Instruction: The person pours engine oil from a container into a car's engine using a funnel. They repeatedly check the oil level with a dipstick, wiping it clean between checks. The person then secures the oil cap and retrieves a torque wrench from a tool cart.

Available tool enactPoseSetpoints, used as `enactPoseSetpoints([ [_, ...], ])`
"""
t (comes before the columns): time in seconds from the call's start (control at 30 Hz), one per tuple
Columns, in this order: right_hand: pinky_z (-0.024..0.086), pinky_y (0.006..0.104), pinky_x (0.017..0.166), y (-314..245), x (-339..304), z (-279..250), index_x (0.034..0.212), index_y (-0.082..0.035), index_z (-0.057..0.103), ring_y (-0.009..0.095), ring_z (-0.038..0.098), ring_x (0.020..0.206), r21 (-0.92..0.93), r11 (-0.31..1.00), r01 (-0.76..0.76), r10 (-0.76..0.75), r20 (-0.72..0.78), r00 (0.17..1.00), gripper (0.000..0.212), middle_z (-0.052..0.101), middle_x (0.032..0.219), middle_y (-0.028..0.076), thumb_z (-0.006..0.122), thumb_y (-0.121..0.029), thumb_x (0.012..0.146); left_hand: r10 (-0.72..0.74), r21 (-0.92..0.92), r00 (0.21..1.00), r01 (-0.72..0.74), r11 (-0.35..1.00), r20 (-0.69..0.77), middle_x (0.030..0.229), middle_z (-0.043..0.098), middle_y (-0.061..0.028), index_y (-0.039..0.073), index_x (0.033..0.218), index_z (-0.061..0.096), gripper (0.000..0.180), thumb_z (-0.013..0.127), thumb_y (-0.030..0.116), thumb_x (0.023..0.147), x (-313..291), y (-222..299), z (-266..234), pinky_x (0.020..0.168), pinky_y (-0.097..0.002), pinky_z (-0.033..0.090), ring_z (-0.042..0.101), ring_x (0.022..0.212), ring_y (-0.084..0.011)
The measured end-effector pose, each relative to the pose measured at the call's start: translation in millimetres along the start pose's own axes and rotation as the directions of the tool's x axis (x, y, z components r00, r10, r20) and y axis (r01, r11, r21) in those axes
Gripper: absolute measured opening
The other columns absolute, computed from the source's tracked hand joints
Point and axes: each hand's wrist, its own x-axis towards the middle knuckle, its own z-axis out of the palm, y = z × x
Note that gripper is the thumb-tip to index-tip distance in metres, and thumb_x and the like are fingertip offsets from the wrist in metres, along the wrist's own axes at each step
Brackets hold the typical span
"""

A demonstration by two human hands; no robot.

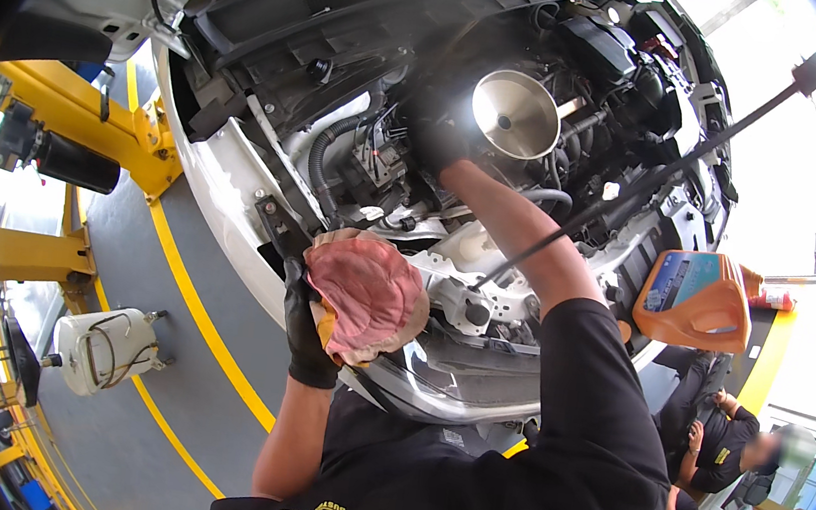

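Note:
My left hand [307,329], in a black glove, is closed around a bunched pink and beige rag [371,296] at the car's front left corner. My right arm reaches across into the open engine bay [379,156]. The black-gloved right hand [438,143] is low among the dark engine parts, just left of a shiny metal funnel [534,118]. Its fingers blend into the dark and are blurred, so what they hold, if anything, does not show. The funnel stands wide mouth up over the engine, and a bright glare lies at its left rim.
A hood prop rod [637,187] slants across the bay on the right. An orange jug [729,312] rests at the car's front right. Yellow lift arms [121,122] and a white tank [103,349] stand at the left. Other people [734,443] are at the lower right.

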Motion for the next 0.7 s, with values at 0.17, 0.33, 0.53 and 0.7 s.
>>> enactPoseSetpoints([
  [0.17, 0.056, 0.0476, 0.083, 2, 21, 4, 0.117, -0.005, 0.07, 0.037, 0.073, 0.1, -0.085, 0.995, -0.044, 0.05, 0.067, 0.996, 0.033, 0.074, 0.11, 0.022, 0.053, -0.029, 0.101, 0.007, -0.141, 0.996, 0.006, 0.99, 0.092, 0.136, 0.06, -0.0046, 0.008, 0.142, 0.054, 0.038, 0.047, 0.028, 0.111, 3, -1, -11, 0.113, -0.0374, 0.042, 0.057, 0.126, -0.0193],
  [0.33, 0.057, 0.0476, 0.083, -12, 18, -8, 0.118, -0.007, 0.071, 0.037, 0.073, 0.101, -0.105, 0.994, -0.035, 0.05, 0.137, 0.989, 0.033, 0.073, 0.114, 0.021, 0.052, -0.028, 0.101, 0.045, 0.048, 0.999, -0.043, 0.998, -0.028, 0.137, 0.058, -0.0056, 0.007, 0.144, 0.052, 0.041, 0.045, 0.029, 0.111, 1, -5, -21, 0.113, -0.0369, 0.042, 0.057, 0.126, -0.0198],
  [0.53, 0.057, 0.0467, 0.085, 22, 7, 28, 0.122, -0.01, 0.068, 0.035, 0.073, 0.104, -0.12, 0.985, 0.124, -0.133, -0.07, 0.989, 0.034, 0.073, 0.119, 0.018, 0.055, -0.031, 0.098, 0.02, 0.183, 0.992, 0.003, 0.983, -0.124, 0.13, 0.059, -0.008, 0.005, 0.137, 0.053, 0.039, 0.043, 0.033, 0.112, 3, -10, -11, 0.107, -0.0356, 0.046, 0.059, 0.12, -0.0192],
  [0.7, 0.057, 0.0497, 0.086, 54, 41, 52, 0.12, -0.014, 0.073, 0.036, 0.073, 0.103, -0.193, 0.975, -0.114, 0.084, -0.155, 0.984, 0.037, 0.074, 0.117, 0.018, 0.057, -0.037, 0.095, 0.038, 0.243, 0.995, -0.014, 0.97, -0.093, 0.126, 0.058, -0.0061, 0.004, 0.135, 0.053, 0.039, 0.043, 0.035, 0.113, 11, -15, 4, 0.106, -0.0332, 0.045, 0.057, 0.117, -0.0162],
])
